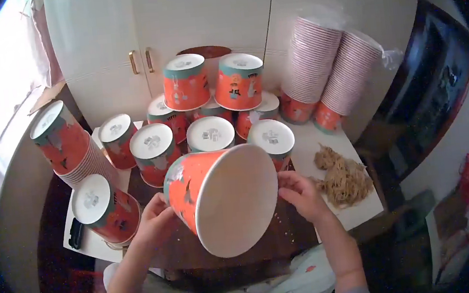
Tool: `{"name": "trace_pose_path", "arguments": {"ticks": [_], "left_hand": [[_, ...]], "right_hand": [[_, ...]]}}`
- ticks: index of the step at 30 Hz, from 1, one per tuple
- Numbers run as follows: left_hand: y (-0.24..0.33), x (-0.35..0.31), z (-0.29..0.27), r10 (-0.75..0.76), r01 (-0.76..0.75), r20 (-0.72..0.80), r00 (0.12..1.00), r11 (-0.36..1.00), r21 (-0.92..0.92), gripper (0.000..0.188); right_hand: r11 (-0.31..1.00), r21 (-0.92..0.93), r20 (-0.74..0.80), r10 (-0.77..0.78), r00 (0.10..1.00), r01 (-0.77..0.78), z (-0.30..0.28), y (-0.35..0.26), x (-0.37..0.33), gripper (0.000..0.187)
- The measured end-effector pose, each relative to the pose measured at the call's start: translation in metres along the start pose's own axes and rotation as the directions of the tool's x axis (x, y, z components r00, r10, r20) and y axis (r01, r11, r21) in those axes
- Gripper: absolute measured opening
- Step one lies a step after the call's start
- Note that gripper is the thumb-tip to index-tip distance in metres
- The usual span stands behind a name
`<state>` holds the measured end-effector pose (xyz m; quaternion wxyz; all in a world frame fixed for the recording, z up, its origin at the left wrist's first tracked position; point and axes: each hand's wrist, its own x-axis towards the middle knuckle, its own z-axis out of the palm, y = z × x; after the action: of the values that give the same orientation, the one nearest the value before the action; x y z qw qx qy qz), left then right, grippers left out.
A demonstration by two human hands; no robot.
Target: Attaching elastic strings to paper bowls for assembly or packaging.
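Note:
An orange paper bucket (184, 185) with a green band is tipped toward me above the brown table, its white inside showing and looking bare. My left hand (159, 216) grips its left side, thumb and fingers closed against the wall. On the other side, my right hand (302, 195) pinches at the bucket's edge; its fingertips are partly hidden behind the rim. Just behind stand several matching buckets upside down, among them a middle one (210, 133) and a right one (271, 137). Beside my right hand lies a heap of tan twine-like strands (346, 178).
Two more upturned buckets (185, 83) (239, 82) sit on top of the back group. Tall nested stacks (313, 54) wrapped in clear plastic rise at the back right. Another stack (64, 140) and a single bucket (105, 210) stand left, near a black object (76, 234). White cabinet doors (200, 20) close off the back.

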<state>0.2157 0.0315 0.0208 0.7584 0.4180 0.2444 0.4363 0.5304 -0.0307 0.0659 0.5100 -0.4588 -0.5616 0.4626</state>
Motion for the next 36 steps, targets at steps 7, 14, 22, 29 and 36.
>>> {"name": "trace_pose_path", "arguments": {"ticks": [7,14,22,29,36], "left_hand": [[-0.006,-0.031,-0.009,0.058,-0.075,0.077,0.995,0.966,0.246,0.044],[-0.004,-0.043,0.003,-0.048,-0.028,0.163,0.985,0.901,0.434,0.035],[0.013,-0.035,0.013,0.006,-0.444,0.567,0.824,0.630,0.638,0.027],[0.052,-0.010,0.029,0.201,-0.446,0.402,0.893,0.289,0.847,0.018],[0.038,0.015,0.094,0.092,-0.756,0.752,0.653,0.135,0.640,0.020]], "right_hand": [[0.931,-0.323,-0.093,-0.210,0.973,0.170,0.008,-0.011,-0.002,0.026],[0.799,-0.557,-0.110,-0.342,0.933,0.228,0.011,-0.013,0.006,0.024],[0.573,-0.676,0.104,-0.549,0.830,0.463,0.007,-0.012,0.007,0.021],[0.251,-0.516,0.585,-0.595,0.551,0.819,0.025,-0.002,-0.004,0.028],[0.147,-0.386,0.595,-0.715,0.368,0.911,0.046,-0.008,-0.008,0.028]]}}
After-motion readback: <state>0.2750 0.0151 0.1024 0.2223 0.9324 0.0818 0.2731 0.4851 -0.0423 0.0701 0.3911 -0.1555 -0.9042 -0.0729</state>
